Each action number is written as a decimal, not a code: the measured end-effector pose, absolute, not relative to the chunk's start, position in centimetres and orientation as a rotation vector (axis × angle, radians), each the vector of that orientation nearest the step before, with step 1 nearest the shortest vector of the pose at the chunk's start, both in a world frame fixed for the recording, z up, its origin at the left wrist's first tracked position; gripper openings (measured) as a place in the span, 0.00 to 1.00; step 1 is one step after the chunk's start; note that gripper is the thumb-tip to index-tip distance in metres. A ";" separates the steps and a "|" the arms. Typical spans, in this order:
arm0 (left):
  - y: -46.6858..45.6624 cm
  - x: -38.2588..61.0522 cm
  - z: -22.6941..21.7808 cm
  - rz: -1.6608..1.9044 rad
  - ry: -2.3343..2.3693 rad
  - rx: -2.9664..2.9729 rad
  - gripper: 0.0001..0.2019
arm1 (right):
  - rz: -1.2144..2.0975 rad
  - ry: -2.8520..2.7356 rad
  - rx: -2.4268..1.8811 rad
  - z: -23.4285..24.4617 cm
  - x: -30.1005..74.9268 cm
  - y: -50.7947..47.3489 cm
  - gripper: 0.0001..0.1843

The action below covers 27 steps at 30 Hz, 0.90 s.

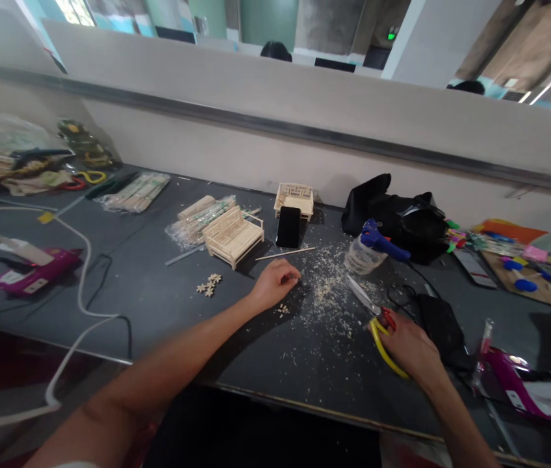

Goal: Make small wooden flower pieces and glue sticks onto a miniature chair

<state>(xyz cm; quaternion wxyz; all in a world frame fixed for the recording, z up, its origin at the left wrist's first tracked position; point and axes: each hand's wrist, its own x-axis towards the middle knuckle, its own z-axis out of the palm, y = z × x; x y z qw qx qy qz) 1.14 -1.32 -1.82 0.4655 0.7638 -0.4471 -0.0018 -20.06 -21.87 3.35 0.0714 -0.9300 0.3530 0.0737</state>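
Note:
My right hand (409,344) grips scissors (366,299) with yellow and red handles, their blades pointing up and left over the table. Curled fingers and thumb close my left hand (277,283) near the table's middle; whatever they may pinch is too small to make out. Just below it lies a little cluster of cut wooden bits (282,311). Pale shavings (327,286) are scattered between the two hands. Beyond my left hand rest a thin wooden stick (285,253) and a miniature wooden bench (234,237). Small flower-shaped wooden pieces (208,285) sit to its left.
A black phone (288,227) leans on a second miniature bench (295,197). At right stand a plastic cup (363,257), a blue glue gun (383,240) and a black bag (397,221). Purple devices (36,273) with cables lie at both sides. Bagged sticks (134,192) lie at back left.

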 end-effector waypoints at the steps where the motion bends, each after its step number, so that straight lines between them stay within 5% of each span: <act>1: -1.6 0.9 -1.8 -0.009 -1.182 1.871 0.05 | 0.214 1.068 -2.793 3.3 -20.2 -21.8 0.06; 16: -5.9 0.4 -0.9 -0.075 -1.835 2.022 0.07 | -0.194 0.794 -2.906 2.0 -22.6 -20.8 0.16; 27: -4.3 0.1 -0.4 -0.239 -1.372 1.906 0.06 | -0.328 0.591 -2.708 3.1 -16.9 -19.3 0.13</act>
